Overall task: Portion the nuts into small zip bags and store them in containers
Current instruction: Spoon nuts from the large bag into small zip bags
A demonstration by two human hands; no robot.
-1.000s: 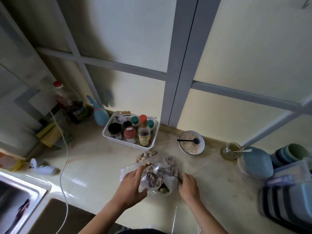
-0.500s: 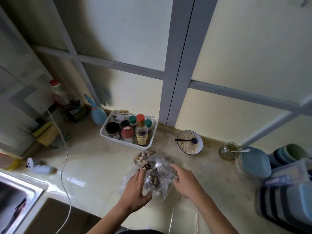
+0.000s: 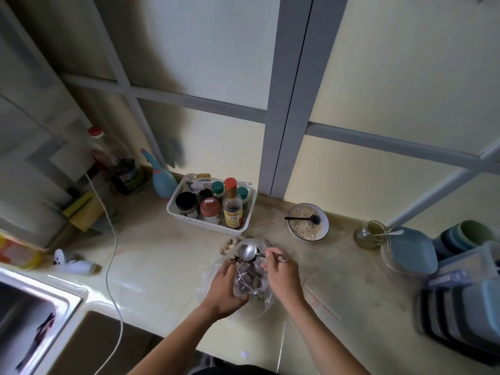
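A white basket [image 3: 208,224] of condiment bottles stands at the back of the pale bench [image 3: 151,261]. In front of it, the left hand [image 3: 226,290] curls its grip round a small clear zip bag [image 3: 247,282] holding nuts. The right hand [image 3: 282,277] pinches the handle of a metal spoon [image 3: 247,251], its bowl above the bag's mouth. A bowl of oats [image 3: 307,226] sits behind to the right.

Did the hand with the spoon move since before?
Yes. The right hand moved toward the oat bowl, lifting the spoon above the bag.
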